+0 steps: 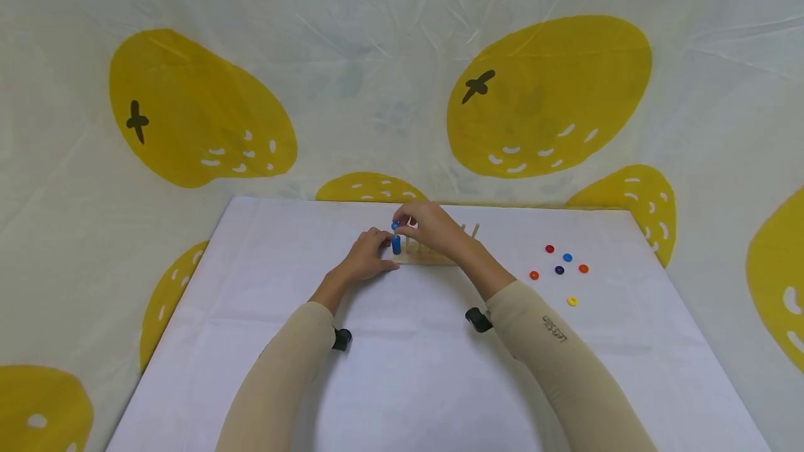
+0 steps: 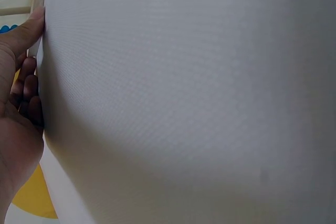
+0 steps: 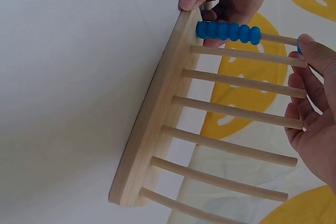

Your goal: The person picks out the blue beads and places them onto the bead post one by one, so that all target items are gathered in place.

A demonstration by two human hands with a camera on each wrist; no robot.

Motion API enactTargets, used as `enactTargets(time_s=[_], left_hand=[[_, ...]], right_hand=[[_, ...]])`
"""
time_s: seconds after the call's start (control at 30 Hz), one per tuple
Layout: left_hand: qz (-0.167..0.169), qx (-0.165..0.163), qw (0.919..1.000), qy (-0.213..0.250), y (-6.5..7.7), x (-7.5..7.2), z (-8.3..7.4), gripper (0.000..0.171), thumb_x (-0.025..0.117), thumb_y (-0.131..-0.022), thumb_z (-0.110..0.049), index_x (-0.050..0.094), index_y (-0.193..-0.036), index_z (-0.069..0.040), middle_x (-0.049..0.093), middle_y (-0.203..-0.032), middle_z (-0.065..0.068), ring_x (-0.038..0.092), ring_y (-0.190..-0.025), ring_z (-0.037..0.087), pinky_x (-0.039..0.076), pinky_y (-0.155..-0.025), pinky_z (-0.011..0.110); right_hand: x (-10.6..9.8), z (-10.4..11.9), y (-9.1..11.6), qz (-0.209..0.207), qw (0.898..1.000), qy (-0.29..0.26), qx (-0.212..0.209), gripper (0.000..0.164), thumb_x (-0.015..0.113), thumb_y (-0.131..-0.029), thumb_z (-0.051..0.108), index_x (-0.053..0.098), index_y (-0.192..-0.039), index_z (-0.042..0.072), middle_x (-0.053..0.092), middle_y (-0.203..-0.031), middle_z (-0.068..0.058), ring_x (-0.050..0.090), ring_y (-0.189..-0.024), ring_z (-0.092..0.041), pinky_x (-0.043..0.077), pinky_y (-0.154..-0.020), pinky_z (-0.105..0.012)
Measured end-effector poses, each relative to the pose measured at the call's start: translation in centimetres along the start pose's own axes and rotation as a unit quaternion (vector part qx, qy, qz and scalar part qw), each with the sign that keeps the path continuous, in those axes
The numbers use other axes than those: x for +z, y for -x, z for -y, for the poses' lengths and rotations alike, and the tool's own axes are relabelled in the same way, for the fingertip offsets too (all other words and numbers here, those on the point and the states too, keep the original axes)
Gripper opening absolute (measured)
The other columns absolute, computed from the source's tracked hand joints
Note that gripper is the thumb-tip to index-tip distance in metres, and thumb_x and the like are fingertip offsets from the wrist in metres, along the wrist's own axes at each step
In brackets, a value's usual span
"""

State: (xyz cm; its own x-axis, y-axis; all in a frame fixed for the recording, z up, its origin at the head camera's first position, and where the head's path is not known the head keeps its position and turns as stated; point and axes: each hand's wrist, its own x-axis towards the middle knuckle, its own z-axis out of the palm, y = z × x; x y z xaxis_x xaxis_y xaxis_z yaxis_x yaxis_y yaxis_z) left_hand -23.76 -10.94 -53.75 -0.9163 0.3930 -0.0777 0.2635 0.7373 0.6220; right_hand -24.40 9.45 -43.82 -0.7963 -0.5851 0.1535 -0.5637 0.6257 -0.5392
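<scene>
A wooden peg rack stands near the far side of the table, with a row of upright pegs. Its end peg, at the left in the head view, carries a stack of blue beads at the base. My left hand grips that end of the rack, thumb in front and fingers behind. At the top of the same peg, my right hand pinches a blue bead, mostly hidden by the fingertips. The other pegs in the right wrist view bear no beads.
Loose beads lie on the white table to the right: red, light blue, dark blue, yellow and two orange, one an orange bead. A patterned cloth hangs behind the table.
</scene>
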Motion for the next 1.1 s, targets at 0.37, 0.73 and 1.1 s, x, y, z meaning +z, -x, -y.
enactTargets(time_s=[0.37,0.73,1.1], left_hand=[[0.004,-0.011,0.9999,0.003,-0.1,0.2,-0.1,0.062,0.086,-0.086,-0.031,0.060,-0.138,-0.007,0.058,-0.124,0.008,0.051,-0.119,0.026,0.045,-0.110,0.043],[0.002,-0.009,0.9999,-0.004,-0.1,0.1,-0.1,0.061,0.086,-0.086,-0.031,0.060,-0.136,-0.007,0.058,-0.123,0.009,0.052,-0.118,0.026,0.045,-0.109,0.042],[-0.003,-0.005,0.9998,-0.017,-0.2,0.1,-0.2,0.060,0.087,-0.085,-0.030,0.061,-0.134,-0.005,0.060,-0.123,0.010,0.053,-0.117,0.028,0.044,-0.109,0.043]], right_hand=[[0.3,-0.2,0.1,-0.006,1.000,0.011,-0.002,0.020,0.078,-0.094,0.019,0.076,-0.109,0.007,0.076,-0.100,-0.005,0.069,-0.093,-0.020,0.059,-0.086,-0.035],[0.1,-0.1,0.2,0.000,1.000,0.006,0.015,0.017,0.075,-0.096,0.018,0.075,-0.110,0.008,0.075,-0.102,-0.004,0.068,-0.096,-0.020,0.058,-0.088,-0.036],[-0.7,-0.1,1.0,-0.007,0.999,0.000,0.035,0.020,0.074,-0.097,0.020,0.074,-0.114,0.008,0.074,-0.108,-0.005,0.067,-0.100,-0.021,0.057,-0.090,-0.037]])
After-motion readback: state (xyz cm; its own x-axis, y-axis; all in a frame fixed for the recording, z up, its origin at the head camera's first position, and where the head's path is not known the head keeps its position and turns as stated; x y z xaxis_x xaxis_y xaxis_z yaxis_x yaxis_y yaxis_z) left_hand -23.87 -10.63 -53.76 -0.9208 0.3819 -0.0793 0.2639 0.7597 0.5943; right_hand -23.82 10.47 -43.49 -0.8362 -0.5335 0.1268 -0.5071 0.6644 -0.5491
